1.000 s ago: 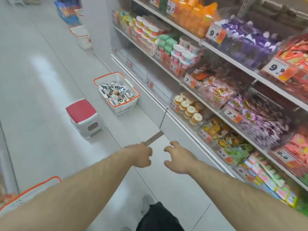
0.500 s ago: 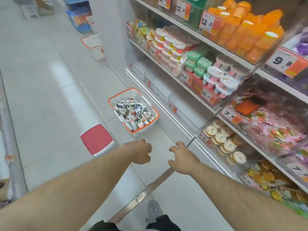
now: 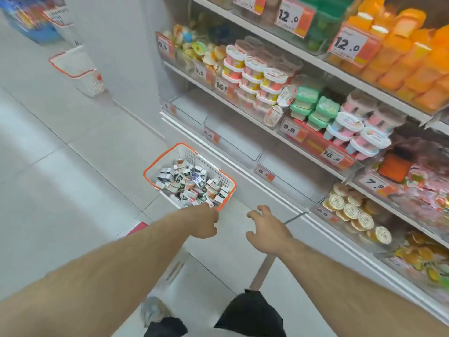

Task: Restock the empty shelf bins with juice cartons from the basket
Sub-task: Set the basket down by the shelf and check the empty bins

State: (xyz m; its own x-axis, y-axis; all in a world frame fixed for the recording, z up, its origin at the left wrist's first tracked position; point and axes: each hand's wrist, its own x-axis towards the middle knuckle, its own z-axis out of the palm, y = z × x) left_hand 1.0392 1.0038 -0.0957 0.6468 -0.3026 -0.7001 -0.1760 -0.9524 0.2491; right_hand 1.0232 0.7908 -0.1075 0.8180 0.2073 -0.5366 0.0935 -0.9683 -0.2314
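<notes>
Cartons (image 3: 192, 184) fill basket (image 3: 224, 177) just beyond left hand's (image 3: 202, 223) fingers (image 3: 213, 221).

The left hand (image 3: 204, 223) covers the near corner of the basket (image 3: 155, 166). Carton (image 3: 189, 183) labels inside it are too small to read. Beyond the basket, a second basket (image 3: 73, 66) is motion-blurred.

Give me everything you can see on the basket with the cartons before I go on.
The basket is white perforated plastic with an orange rim, rectangular, standing upright on the tiled floor just in front of the lowest shelf's empty bins. Small juice cartons lie jumbled inside, filling it to well below the rim. The left hand hovers at its near corner; contact is unclear.
</notes>
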